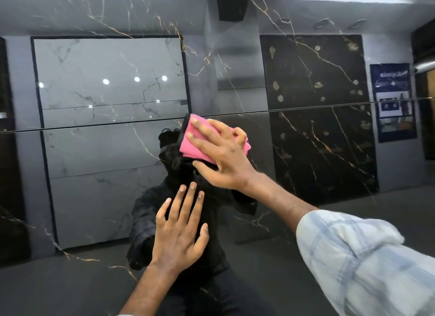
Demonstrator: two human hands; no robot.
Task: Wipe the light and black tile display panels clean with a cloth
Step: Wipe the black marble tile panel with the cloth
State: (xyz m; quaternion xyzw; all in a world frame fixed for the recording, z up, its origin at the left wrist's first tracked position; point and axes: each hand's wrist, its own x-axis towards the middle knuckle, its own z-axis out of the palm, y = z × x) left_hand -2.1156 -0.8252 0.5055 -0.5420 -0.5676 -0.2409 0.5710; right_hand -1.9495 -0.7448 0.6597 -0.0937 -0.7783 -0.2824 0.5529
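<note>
**Head view: cloth on black panel, both hands at the surface**

Head view. The right hand (221, 155) presses a folded pink cloth (191, 142) flat against the glossy black tile panel (266, 249). Its grip is wide: the fingers are spread and mostly straight over the cloth, and the thumb lies along the cloth's lower edge. Whether the smallest finger is curled cannot be told. The cloth shows a dark border on the side left of the grip. A checked pale sleeve (353, 257) covers the right forearm, rolled back from the wrist.

The left hand (181, 231) lies below the right grip and slightly to its left, apart from the cloth. Its grip is wide also, with the palm and straight, spread fingers resting on the panel and nothing held.

A thin horizontal seam (94, 125) crosses the panel and passes just above the cloth. Gold veins run through the black surface. The gloss mirrors a light tile panel (110, 80) above and left of the right grip, a blue poster (393, 104) far to its right, and a dark reflection of the person (169, 155) behind both hands.
</note>
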